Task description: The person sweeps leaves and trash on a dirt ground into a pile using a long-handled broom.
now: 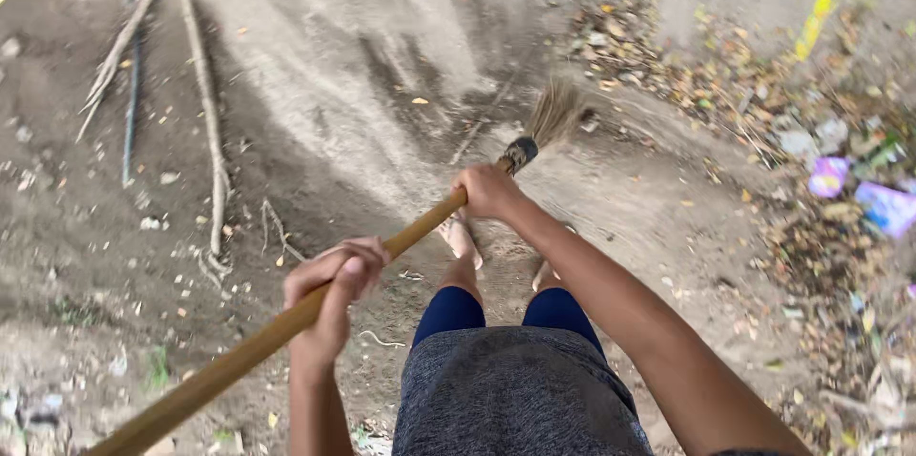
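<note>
My left hand [334, 289] is wrapped tight round the upper part of the wooden broom handle [286, 322]; my right hand [487, 191] is clenched round it lower down, just above the dark binding; the bristle head [555, 113] blurs over the dirt ahead of my bare feet [463, 238]; the sandy ground [363, 65] in front looks streaked and mostly swept, I judge; the band of dry leaves and wrappers [811, 151] on my right is yet to be gathered; fallen sticks [205, 103] lie to the left.
</note>
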